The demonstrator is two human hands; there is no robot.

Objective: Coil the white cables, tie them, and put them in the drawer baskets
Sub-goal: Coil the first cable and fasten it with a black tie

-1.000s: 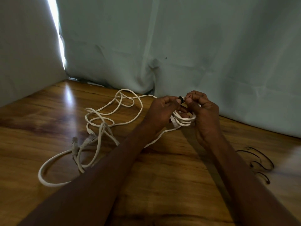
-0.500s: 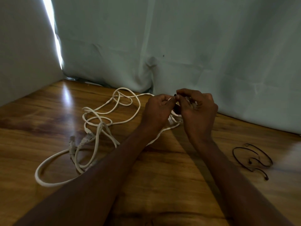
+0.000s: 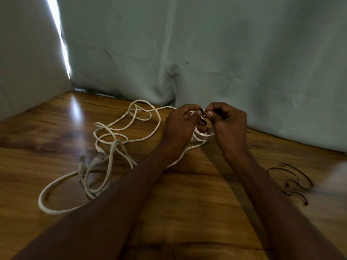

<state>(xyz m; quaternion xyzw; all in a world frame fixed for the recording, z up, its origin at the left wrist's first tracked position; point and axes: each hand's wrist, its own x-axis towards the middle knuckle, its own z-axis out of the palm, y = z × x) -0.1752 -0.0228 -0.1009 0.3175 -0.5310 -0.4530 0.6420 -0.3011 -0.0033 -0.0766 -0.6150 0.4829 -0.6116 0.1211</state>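
Tying step: left hand [image 3: 181, 124] and right hand [image 3: 228, 121] pinch a dark tie [image 3: 201, 110] over the small coil [image 3: 201, 136] above the table [image 3: 187, 194]; next, twist it tight, then coil the loose cables [image 3: 112, 147]

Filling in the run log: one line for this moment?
step: tying coil | both hands twisting black tie | loose cable on table

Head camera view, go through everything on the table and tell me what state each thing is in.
Coiled cable: bundled, held between both hands.
Black tie: pinched at the coil's top.
Left hand: fingers closed on tie.
Right hand: fingers closed on tie.
Loose white cables: tangled, uncoiled.
Spare black ties: lying unused.
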